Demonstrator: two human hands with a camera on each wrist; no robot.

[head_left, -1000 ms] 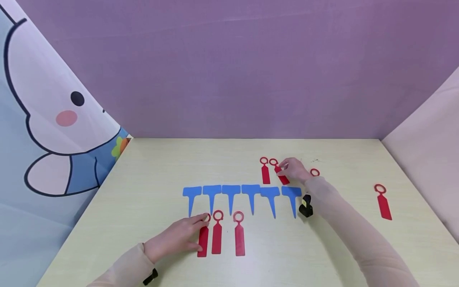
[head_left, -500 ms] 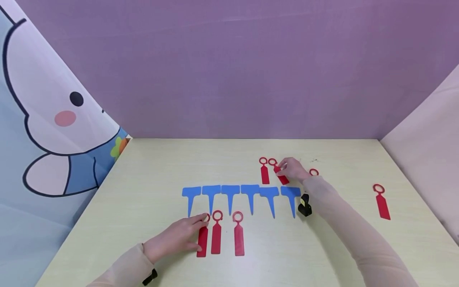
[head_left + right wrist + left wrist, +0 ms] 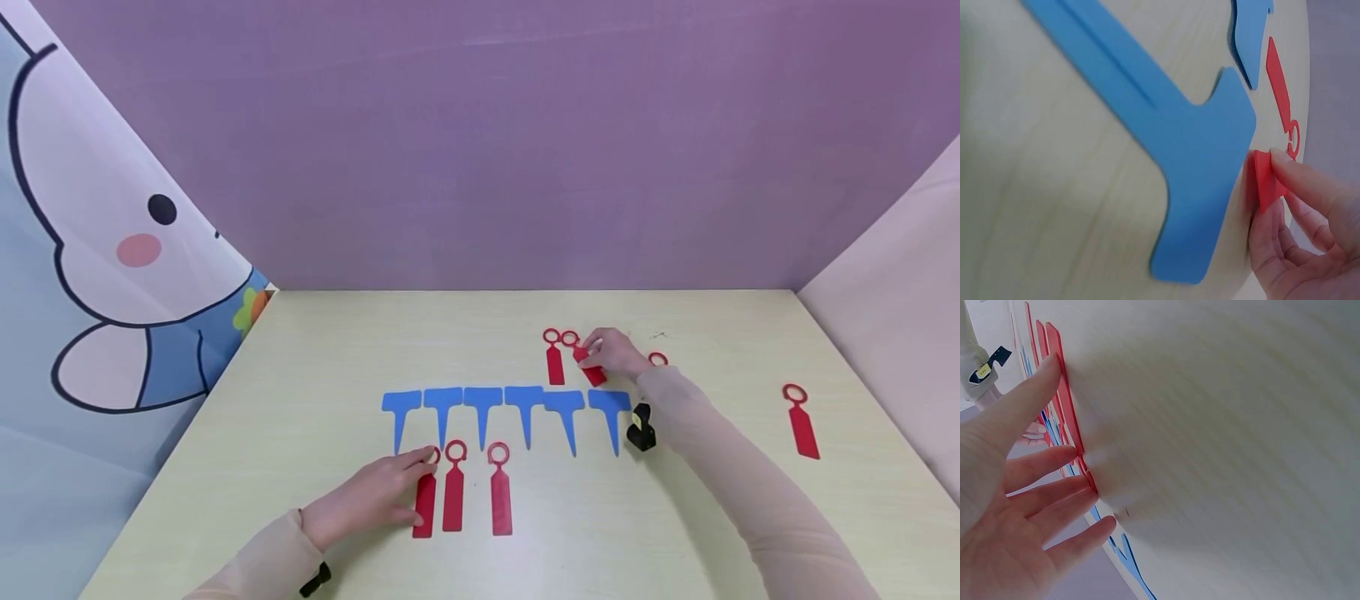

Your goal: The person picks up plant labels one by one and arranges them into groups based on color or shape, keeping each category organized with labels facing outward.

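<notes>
In the head view my left hand [image 3: 375, 493] spans the leftmost front red plastic tag [image 3: 425, 504], thumb at its lower end and fingertips at its ring. The left wrist view shows those fingers extended along the red strip [image 3: 1069, 406]. Farther back, my right hand [image 3: 617, 353] pinches a slanted red ring tag [image 3: 597, 377] between thumb and fingers. Its flat end [image 3: 1266, 181] appears raised in the right wrist view. Another red tag [image 3: 555, 367] lies just left of it, the two rings side by side. Between the hands, several blue T-shaped plant labels [image 3: 482, 398] form a row, stems toward me.
Two more red tags, one [image 3: 453, 500] beside the left hand and one [image 3: 501, 504] farther right, lie in front. Past the right forearm is a lone red tag [image 3: 802, 432]; another ring [image 3: 658, 359] peeks out behind the wrist. A purple backdrop [image 3: 480, 167] stands behind the table.
The slanted tag in my right hand has shifted slightly left, bringing its ring closer to the neighbouring ring. My left hand stays in place.
</notes>
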